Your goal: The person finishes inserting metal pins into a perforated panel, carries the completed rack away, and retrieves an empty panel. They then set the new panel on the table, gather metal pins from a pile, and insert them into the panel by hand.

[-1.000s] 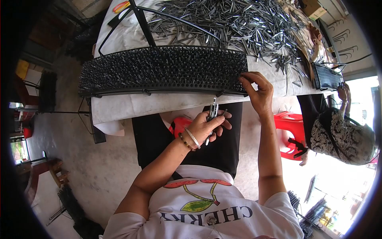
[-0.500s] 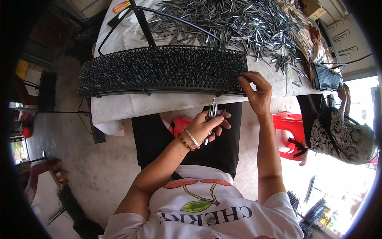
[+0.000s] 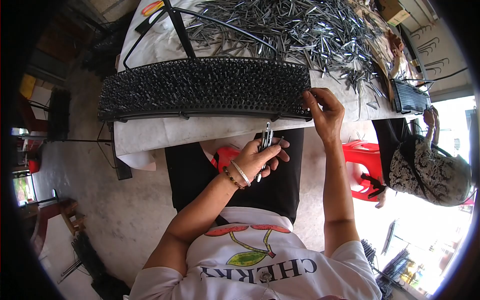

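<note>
A long, black perforated rack [image 3: 185, 111] lies along the near table edge, its holes packed with upright dark strips; a row of holes at its front edge shows bare. My left hand [image 3: 261, 156] is closed around a small bundle of thin metal strips [image 3: 266, 134], held over my lap below the table edge. At the rack's right end, my right hand [image 3: 327, 114] is pinched, thumb and forefinger touching the corner. Whatever sits between those fingertips is hidden.
A large heap of loose metal strips [image 3: 295, 30] covers the back of the white-covered table [image 3: 145, 132]. Black bars [image 3: 177, 30] rise behind the rack. Rightward, another person [image 3: 425, 167] works at a smaller rack [image 3: 410, 96], near a red stool [image 3: 357, 155].
My right hand has shifted slightly right and its fingers sit a little closer around the rack's corner. The left hand with its bundle has stayed put.
</note>
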The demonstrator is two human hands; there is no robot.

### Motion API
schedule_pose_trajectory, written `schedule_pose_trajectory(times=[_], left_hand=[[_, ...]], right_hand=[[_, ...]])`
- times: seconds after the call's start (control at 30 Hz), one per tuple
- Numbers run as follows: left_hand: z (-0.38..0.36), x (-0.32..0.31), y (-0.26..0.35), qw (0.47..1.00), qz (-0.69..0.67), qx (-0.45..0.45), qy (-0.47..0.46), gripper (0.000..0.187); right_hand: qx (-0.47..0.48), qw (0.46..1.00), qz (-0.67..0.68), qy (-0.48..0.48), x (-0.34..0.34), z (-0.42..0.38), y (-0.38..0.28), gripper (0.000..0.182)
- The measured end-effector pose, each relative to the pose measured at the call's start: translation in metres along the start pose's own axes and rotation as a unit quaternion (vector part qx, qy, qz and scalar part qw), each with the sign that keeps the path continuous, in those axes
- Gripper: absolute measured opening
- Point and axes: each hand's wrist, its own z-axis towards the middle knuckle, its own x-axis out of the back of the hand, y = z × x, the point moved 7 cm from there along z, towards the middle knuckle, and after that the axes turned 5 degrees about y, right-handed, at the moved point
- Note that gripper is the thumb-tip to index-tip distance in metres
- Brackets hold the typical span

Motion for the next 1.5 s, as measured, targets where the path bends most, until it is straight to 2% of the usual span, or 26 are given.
schedule_pose_trajectory(times=[0.13,0.23,0.3,0.33,0.43,0.5,0.67,0.77,1.0,1.1,1.13,1.23,1.27,1.3,1.37,1.4,1.5], left_hand=[[0.001,0.001,-0.001,1.000,-0.001,-0.003,-0.001,0.025],[0.000,0.001,0.000,1.000,0.003,-0.001,0.001,0.025],[0.000,0.000,0.001,1.000,0.005,-0.002,-0.006,0.025],[0.000,-0.001,0.001,1.000,0.007,-0.004,-0.013,0.025],[-0.002,-0.010,0.004,0.999,0.002,-0.005,-0.044,0.025],[-0.001,-0.014,0.004,0.999,-0.001,-0.004,-0.049,0.024],[0.003,-0.009,-0.003,1.000,0.002,0.006,-0.025,0.023],[0.004,-0.007,-0.005,1.000,-0.005,0.006,-0.028,0.023],[0.001,-0.011,0.002,1.000,0.003,0.003,-0.016,0.024],[0.001,-0.011,0.007,0.999,0.022,-0.008,-0.033,0.024],[0.000,-0.013,0.011,0.999,0.034,-0.014,-0.039,0.024],[-0.002,-0.018,0.019,0.995,0.073,-0.028,-0.057,0.025],[-0.003,-0.020,0.020,0.994,0.086,-0.033,-0.066,0.025],[-0.004,-0.021,0.019,0.992,0.098,-0.028,-0.073,0.025],[-0.005,-0.025,0.018,0.988,0.121,-0.021,-0.090,0.025],[-0.006,-0.027,0.018,0.987,0.131,-0.018,-0.090,0.025],[-0.006,-0.024,0.008,0.989,0.112,0.016,-0.094,0.025]], right_hand=[[0.008,1.000,0.001,-0.005,-0.002,0.000,0.002,0.014],[-0.020,0.999,0.048,0.012,0.002,0.000,0.003,0.015],[-0.043,0.992,0.096,0.063,0.012,0.002,0.000,0.017],[-0.039,0.993,0.070,0.090,0.018,0.003,-0.006,0.017],[-0.023,0.995,-0.019,0.092,0.023,0.005,-0.001,0.017],[0.007,0.995,-0.016,0.094,0.019,0.004,0.005,0.015],[-0.007,0.995,-0.055,0.077,0.009,-0.004,0.014,0.012],[0.103,0.988,-0.098,0.054,0.003,-0.006,-0.004,0.013],[0.089,0.986,-0.135,0.029,-0.001,-0.010,-0.012,0.017],[0.086,0.986,-0.127,0.065,0.006,-0.011,-0.020,0.016],[0.066,0.987,-0.138,0.058,0.007,-0.012,-0.025,0.016],[0.002,0.997,-0.019,-0.078,-0.008,-0.023,-0.027,0.018],[-0.062,0.989,0.030,-0.132,-0.016,-0.028,-0.032,0.022],[-0.053,0.984,0.052,-0.164,-0.022,-0.034,-0.033,0.020],[-0.178,0.951,0.118,-0.224,-0.031,-0.047,-0.030,0.020],[-0.217,0.937,0.171,-0.215,-0.034,-0.051,-0.030,0.017],[-0.285,0.915,0.173,-0.227,-0.031,-0.058,-0.022,0.017]])
